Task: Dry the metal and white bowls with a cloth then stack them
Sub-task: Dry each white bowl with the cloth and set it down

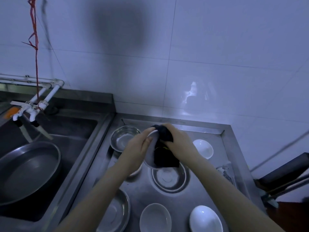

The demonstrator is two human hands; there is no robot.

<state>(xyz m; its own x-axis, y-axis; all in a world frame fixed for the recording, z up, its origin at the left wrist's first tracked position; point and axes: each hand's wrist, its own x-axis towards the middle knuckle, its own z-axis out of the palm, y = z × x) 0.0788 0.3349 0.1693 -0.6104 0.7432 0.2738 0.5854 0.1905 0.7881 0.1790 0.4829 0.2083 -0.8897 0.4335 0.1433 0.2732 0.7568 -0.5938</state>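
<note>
Nearest me, along the front of the steel desk (197,195), I have three bowls waiting: a metal bowl at seven o'clock (115,213), partly under my left forearm, a white bowl at six (155,218) sitting open side up, and another white bowl at five (206,219) that looks turned dome-up. Just past them, at the centre, sits a metal bowl (169,179) directly beneath my hands.

Above it I hold the held white bowl (151,154) tipped on edge, its rim running roughly from twelve to six. My left hand (138,149) grips its rim and outer wall, fingers curled round the edge. My right hand (178,141) is clenched on the dark cloth (164,148), pressing it into the bowl's hollow; the cloth's tail hangs down over the lower rim. The relation that matters: the bowl lies between both hands, left holding, right wiping, so I judge drying is under way and stacking not yet begun.

Further out, a metal bowl at ten o'clock (124,138) stands by the rear wall of the desk, and a small white bowl at two (203,148) rests beyond my right wrist. Whether a further bowl lies hidden under my left wrist I cannot tell.

I can read no brand, label or writing anywhere.
</note>
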